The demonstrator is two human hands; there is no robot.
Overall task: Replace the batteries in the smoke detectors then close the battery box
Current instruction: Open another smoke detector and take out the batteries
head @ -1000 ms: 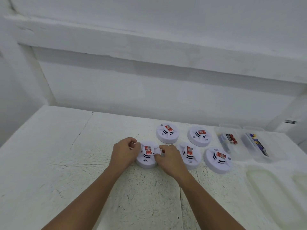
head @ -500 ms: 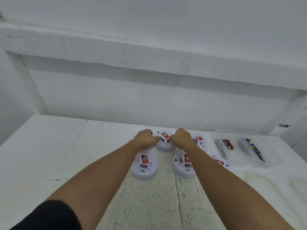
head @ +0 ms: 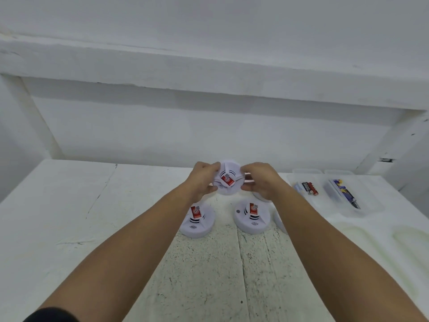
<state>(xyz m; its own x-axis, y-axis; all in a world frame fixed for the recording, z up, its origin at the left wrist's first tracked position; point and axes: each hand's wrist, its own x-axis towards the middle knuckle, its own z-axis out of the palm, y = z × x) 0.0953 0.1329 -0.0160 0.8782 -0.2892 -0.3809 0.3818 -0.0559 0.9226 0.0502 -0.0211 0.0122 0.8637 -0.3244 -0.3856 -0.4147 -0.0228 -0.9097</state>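
Note:
A round white smoke detector [head: 228, 180] with a red label is lifted off the table and tilted toward me. My left hand [head: 203, 180] grips its left rim and my right hand [head: 260, 181] grips its right rim. Two more detectors lie on the table below, one at the left [head: 197, 220] and one at the right [head: 251, 216]. Parts of other detectors show behind my right arm. Two clear open battery boxes sit at the right: one [head: 307, 189] holds red-black batteries, the other [head: 348, 194] holds blue-yellow ones.
A white wall and a ledge rise just behind the table. Two translucent lids [head: 376, 242] lie on the table at the near right. The white table [head: 81, 217] has cracks across its left part.
Both hands left the front-left detector, reached to the far one and lifted it off the table, tilting its face toward me. The camera view shifted slightly.

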